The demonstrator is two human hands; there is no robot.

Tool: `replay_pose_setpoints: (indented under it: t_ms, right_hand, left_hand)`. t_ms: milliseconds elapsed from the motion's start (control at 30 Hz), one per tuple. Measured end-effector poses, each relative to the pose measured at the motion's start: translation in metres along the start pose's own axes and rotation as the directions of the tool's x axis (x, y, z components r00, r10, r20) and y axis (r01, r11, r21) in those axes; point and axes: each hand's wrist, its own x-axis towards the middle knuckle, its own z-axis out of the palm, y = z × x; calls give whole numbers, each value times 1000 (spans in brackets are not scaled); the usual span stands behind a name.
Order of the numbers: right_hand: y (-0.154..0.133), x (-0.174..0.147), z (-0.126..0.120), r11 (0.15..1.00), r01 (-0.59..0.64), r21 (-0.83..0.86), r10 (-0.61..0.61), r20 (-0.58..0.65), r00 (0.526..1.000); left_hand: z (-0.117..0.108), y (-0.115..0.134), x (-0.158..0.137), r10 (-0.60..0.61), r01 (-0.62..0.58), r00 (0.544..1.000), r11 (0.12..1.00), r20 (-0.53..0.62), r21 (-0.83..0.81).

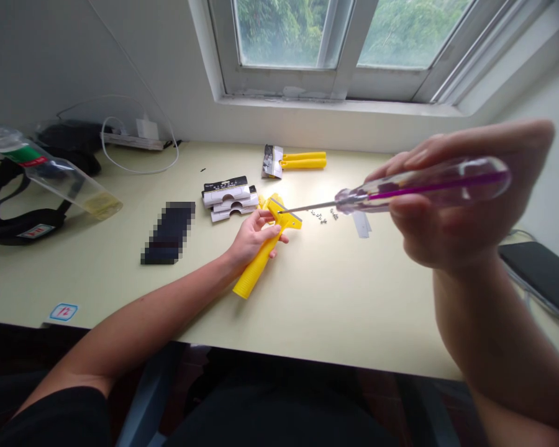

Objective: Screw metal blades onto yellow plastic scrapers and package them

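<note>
My left hand (254,239) is closed around the neck of a yellow scraper (257,264), its ribbed handle slanting down toward the desk's front edge. In my right hand (461,205) is a screwdriver (428,186) with a clear and purple handle. The screwdriver's tip meets the scraper's head at a screw hole on its left part; whether a screw sits there is too small to tell. Several small screws (317,215) lie just right of the scraper's head. Beside them are thin, pale flat blades (361,225). More yellow plastic (263,202) shows partly hidden behind my left hand.
Black-and-white cardboard sleeves (230,197) are stacked left of the scraper. Farther back lie packaged yellow-handled scrapers (302,161). A dark pixelated rectangle (168,233), a tilted bottle (65,177) and black headgear (16,223) occupy the left. At right is a black phone-like device (543,273).
</note>
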Motion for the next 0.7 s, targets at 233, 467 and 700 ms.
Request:
replay_pose_setpoints:
  t_ms: [233, 467, 700]
  right_hand:
    - [-7, 5, -20, 1000, 22, 6, -23, 221, 975]
    - [-2, 8, -9, 979, 43, -201, -38, 29, 999]
    - [7, 9, -8, 969, -44, -242, 27, -74, 997]
  left_hand:
    - [-1, 0, 1, -38, 38, 999, 999, 4, -18]
    - [0, 2, 0, -43, 44, 999, 998, 25, -38]
    - [2, 4, -1, -45, 46, 999, 998, 19, -53]
